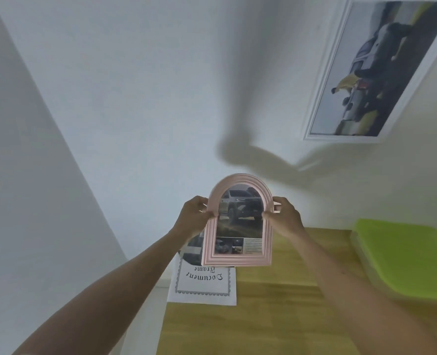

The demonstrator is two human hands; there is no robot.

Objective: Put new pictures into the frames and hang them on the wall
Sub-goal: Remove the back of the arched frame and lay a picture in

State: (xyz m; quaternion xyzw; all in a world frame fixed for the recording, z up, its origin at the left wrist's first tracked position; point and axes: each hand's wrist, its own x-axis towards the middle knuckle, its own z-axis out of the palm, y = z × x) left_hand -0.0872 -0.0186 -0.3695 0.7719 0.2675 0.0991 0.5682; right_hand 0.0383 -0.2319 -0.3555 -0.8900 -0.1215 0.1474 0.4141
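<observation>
I hold a pink arched picture frame [209, 242] upright in front of the white wall, above the wooden table. It shows a car picture behind its opening. My left hand [195, 213] grips the frame's left edge and my right hand [284, 215] grips its right edge, both just below the arch. A white rectangular frame [319, 98] with a car picture hangs on the wall at the upper right.
A wooden table [276, 316] lies below my arms. On its far left lies a white "Document Frame" sheet [204, 283] with a dark picture partly hidden behind the pink frame. A lime-green lidded box [406, 257] sits at the right. The wall corner runs along the left.
</observation>
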